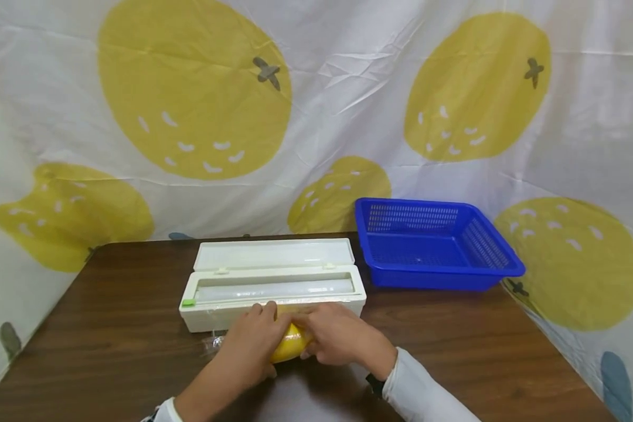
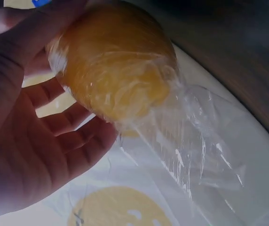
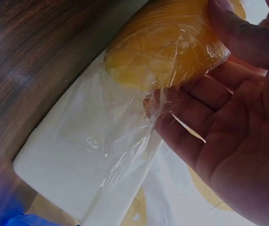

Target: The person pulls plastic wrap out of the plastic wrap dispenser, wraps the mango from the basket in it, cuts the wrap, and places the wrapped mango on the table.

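Observation:
A rounded yellow fruit (image 1: 291,344), covered in clear cling film (image 2: 186,141), is held between both hands in front of the white box. My left hand (image 1: 253,340) grips its left side, thumb on the near face and fingers behind. From the right, my right hand (image 1: 339,335) holds the other end, with its thumb on the fruit in the right wrist view. Loose film trails off both ends of the fruit. Behind the hands, the white cling film dispenser (image 1: 207,320) stands with its lid (image 1: 274,254) raised, a roll of film (image 1: 274,289) inside.
A blue plastic basket (image 1: 438,280) with slotted walls stands at the back right of the dark wooden table (image 1: 121,328). At the dispenser's left front corner is a small green piece (image 1: 189,302). A white cloth (image 1: 343,76) printed with yellow fruits hangs behind the table.

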### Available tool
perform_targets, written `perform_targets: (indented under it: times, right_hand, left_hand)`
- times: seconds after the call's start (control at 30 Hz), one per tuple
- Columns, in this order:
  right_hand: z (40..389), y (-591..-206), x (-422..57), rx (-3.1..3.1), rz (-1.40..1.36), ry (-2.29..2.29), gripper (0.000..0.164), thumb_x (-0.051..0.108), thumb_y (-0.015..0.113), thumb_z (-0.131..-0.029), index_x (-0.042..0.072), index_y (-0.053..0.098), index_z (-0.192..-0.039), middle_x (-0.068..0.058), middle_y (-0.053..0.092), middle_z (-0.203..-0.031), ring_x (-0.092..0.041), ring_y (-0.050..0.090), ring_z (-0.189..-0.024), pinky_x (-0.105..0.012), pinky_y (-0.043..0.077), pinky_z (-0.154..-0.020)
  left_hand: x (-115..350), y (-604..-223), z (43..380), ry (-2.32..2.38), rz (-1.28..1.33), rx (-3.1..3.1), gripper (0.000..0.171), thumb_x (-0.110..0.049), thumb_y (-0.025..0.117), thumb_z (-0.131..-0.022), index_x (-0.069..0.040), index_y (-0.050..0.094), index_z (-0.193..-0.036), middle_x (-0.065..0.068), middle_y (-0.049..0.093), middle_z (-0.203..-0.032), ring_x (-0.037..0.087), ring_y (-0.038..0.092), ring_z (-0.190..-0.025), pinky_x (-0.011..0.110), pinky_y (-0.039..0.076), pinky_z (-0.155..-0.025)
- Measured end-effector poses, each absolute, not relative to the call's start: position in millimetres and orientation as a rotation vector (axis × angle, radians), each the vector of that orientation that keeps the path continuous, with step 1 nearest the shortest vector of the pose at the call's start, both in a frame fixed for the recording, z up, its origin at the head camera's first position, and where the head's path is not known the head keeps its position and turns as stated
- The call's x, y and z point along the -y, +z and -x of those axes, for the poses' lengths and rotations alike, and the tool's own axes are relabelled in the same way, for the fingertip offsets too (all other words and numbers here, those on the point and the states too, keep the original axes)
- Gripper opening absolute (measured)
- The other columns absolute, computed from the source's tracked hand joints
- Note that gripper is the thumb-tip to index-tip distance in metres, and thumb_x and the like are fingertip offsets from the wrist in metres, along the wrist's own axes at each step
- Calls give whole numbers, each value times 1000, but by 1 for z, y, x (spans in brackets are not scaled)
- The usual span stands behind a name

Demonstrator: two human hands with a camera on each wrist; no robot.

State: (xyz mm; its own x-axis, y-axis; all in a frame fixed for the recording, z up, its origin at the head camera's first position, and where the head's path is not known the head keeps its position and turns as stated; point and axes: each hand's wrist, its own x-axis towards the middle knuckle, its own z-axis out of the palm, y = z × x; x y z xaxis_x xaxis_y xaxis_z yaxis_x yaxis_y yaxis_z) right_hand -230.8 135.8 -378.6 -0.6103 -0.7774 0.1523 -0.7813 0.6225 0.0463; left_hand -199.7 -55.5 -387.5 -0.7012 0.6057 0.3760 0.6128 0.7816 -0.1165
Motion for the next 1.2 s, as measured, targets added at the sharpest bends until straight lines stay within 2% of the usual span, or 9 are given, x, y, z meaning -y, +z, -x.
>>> perform_targets:
  times: [0.13, 0.37, 0.53, 0.73, 0.97, 1.2]
  right_hand:
    - [232, -378, -136, 2663, -1312, 33, 46, 34, 85, -72, 23, 64, -111, 7, 71, -88, -10, 62, -74, -34, 58, -70]
    - [232, -381, -135, 2655, -1326, 82, 51, 33, 86, -72, 21, 63, -116, 6, 72, -95, -9, 62, -78, -33, 58, -73]
    - [233, -381, -137, 2669, -1338, 166, 54, 34, 86, -71, 21, 64, -118, 7, 71, -92, -8, 59, -77, -32, 57, -73]
    - [232, -376, -139, 2684, -1293, 241, 66, 35, 86, -72, 21, 61, -131, 4, 74, -110, -10, 63, -88, -34, 58, -79]
    - [223, -369, -136, 2596, -1199, 86, 47, 39, 85, -72, 16, 72, -111, 3, 72, -99, -13, 64, -82, -35, 58, -74]
    - [222, -370, -134, 2561, -1213, 37, 39, 42, 84, -74, 18, 71, -102, 4, 71, -93, -11, 62, -76, -35, 57, -70]
  left_hand:
    - [53, -388, 199, -12, 920, 2524, 82, -26, 98, -37, -5, 61, -107, 13, 59, -83, 29, 58, -71, 44, 56, -65]
    - [56, -390, 202, -79, 922, 2508, 77, -21, 96, -36, -8, 64, -104, 13, 63, -81, 28, 60, -69, 44, 57, -62]
    - [60, -388, 205, -148, 941, 2550, 71, -22, 96, -36, -9, 65, -99, 11, 63, -79, 25, 58, -66, 43, 56, -58]
    - [66, -379, 210, -302, 981, 2640, 63, -26, 96, -38, -9, 67, -91, 5, 62, -77, 20, 55, -63, 39, 52, -55]
    - [75, -378, 222, -421, 988, 2688, 62, -36, 96, -42, -10, 76, -94, 0, 65, -75, 14, 52, -64, 36, 47, -58]
    - [84, -381, 231, -474, 945, 2745, 67, -45, 93, -46, -18, 79, -106, -3, 71, -78, 12, 52, -65, 34, 43, -60]
